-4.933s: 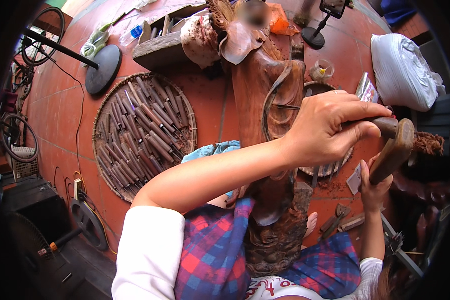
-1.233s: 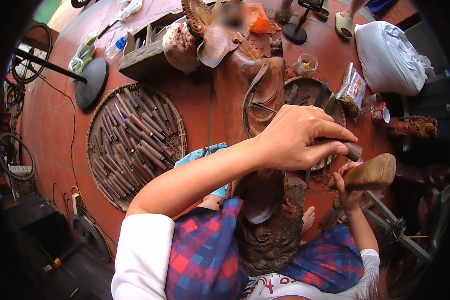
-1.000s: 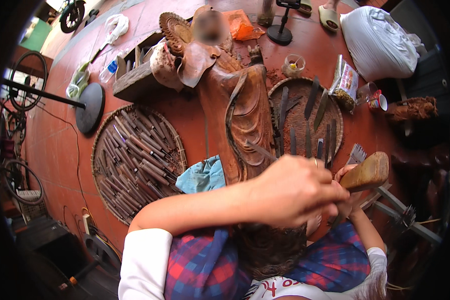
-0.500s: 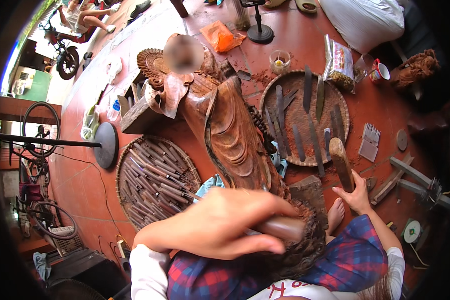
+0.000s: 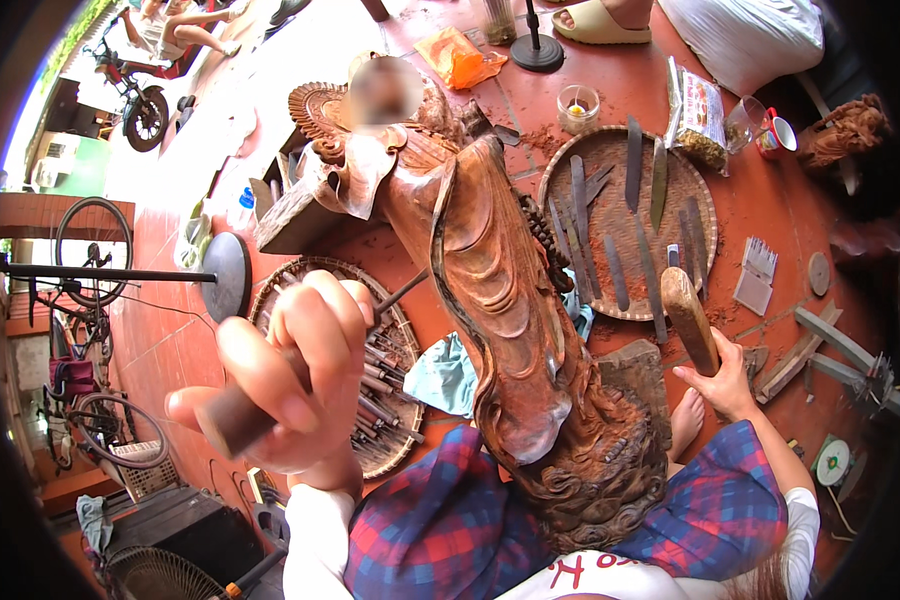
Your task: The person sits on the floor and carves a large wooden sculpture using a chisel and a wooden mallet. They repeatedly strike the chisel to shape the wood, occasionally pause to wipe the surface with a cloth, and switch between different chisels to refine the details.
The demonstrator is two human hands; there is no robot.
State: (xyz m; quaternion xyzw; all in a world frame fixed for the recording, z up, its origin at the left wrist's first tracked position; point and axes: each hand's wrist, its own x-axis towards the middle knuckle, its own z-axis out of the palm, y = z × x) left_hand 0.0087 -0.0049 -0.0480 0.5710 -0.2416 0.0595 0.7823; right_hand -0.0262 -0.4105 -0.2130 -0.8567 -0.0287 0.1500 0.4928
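Note:
My left hand (image 5: 305,375), raised at the left, is closed round the dark wooden handle of a carving chisel (image 5: 238,418). The chisel's thin metal shank points up and right toward the statue. Gripped in my right hand (image 5: 727,380) is a worn wooden mallet (image 5: 690,315), tilted up and to the left, apart from the carving. A carved wooden statue (image 5: 495,260) of a robed figure lies lengthwise in front of me, its rough, curly base between my knees. A light blue cloth (image 5: 442,376) lies beside the statue.
A round basket of several chisels (image 5: 410,445) sits left, partly behind my left hand. At right, a woven tray (image 5: 708,200) holds flat blades. A wooden block (image 5: 635,375) lies by my foot. Farther off are a stand's round base (image 5: 232,278), a white sack (image 5: 760,45) and another person's sandaled foot (image 5: 602,24).
My left hand has swung left and up with the chisel, from over the statue's base to over the chisel basket. My right hand keeps holding the mallet. A sandaled foot shows at the top.

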